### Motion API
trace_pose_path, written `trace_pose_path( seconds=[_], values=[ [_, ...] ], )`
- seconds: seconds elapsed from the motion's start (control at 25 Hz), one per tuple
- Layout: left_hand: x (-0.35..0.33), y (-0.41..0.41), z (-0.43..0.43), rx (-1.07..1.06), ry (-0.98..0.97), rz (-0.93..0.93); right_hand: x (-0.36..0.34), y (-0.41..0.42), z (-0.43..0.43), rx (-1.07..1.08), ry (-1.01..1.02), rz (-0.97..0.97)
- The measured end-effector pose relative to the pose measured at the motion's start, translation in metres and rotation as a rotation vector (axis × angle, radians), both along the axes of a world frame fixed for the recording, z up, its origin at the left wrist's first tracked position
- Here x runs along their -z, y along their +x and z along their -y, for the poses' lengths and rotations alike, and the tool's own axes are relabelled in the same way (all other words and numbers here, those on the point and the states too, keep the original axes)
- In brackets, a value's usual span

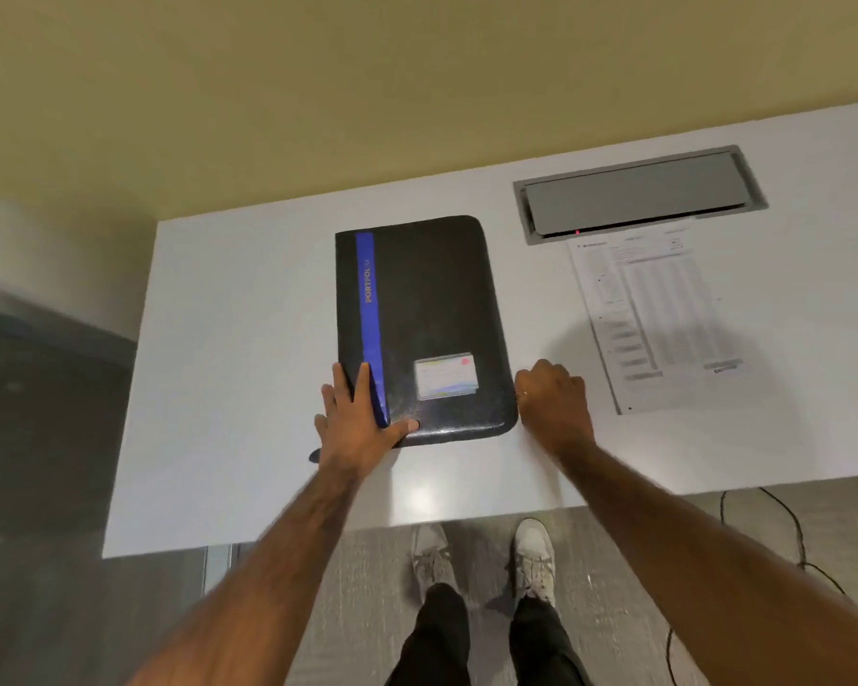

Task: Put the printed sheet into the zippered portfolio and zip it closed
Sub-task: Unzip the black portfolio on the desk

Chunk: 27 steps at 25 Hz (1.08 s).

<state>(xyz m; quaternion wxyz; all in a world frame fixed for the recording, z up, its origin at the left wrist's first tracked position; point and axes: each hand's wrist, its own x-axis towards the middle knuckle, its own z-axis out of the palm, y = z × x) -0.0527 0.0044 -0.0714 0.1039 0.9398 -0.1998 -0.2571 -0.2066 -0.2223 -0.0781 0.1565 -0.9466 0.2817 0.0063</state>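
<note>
- left hand (362, 418): flat, fingers spread, palm down on the near-left corner of the zippered portfolio (432, 309). It holds nothing and just presses, probably to pin the case so it doesn't slide while the other hand works the edge.
- right hand (556, 403): fingers curled under, knuckles up, right against the portfolio's near-right corner. Can't tell if it pinches a zipper pull, since the fingertips are hidden. Likely going for the zip to open the case.
- portfolio: between the two hands, running away from them, flat on the white desk (244, 363), cover up, looks closed. So the task looks barely begun: open first, then load.
- blue stripe (366, 289): runs up from under the left hand's fingers, with "PORTFOL.." lettering on it.
- card in a clear pocket (447, 376): on the cover between the hands, nearer the left thumb. Text too small to read.
- printed sheet (664, 319): task item, beyond and to the outer side of the right hand, flat on the desk, apart from the portfolio, not in it. Parked in easy reach for the right hand.
- grey cable hatch (635, 195): set into the desk, past the sheet's far edge.
- white shoes (533, 557): below the desk edge, under the forearms.
- counts: 2 hands, 1 portfolio, 1 stripe, 1 card, 1 sheet, 1 hatch, 2 shoes.
</note>
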Motion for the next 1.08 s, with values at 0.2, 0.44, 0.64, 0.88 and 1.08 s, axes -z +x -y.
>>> trace_pose_path(
  seconds=[0.2,0.44,0.64,0.88,1.08],
  values=[
    [0.006,-0.009,-0.021,-0.016,-0.157,-0.114,0.005,-0.003,-0.001,0.033,-0.004,-0.025],
    [0.008,-0.003,-0.025,0.058,-0.074,-0.073,0.017,-0.012,-0.022,0.174,-0.002,0.051],
    [0.005,-0.007,-0.029,0.102,-0.018,-0.017,0.025,-0.036,-0.043,0.234,0.020,0.136],
    [0.000,-0.012,-0.025,0.121,0.048,-0.023,0.019,-0.047,-0.085,0.301,0.079,0.130],
    [-0.006,-0.021,-0.022,0.070,0.021,-0.030,0.010,-0.030,-0.114,0.333,0.127,0.032]
  ],
)
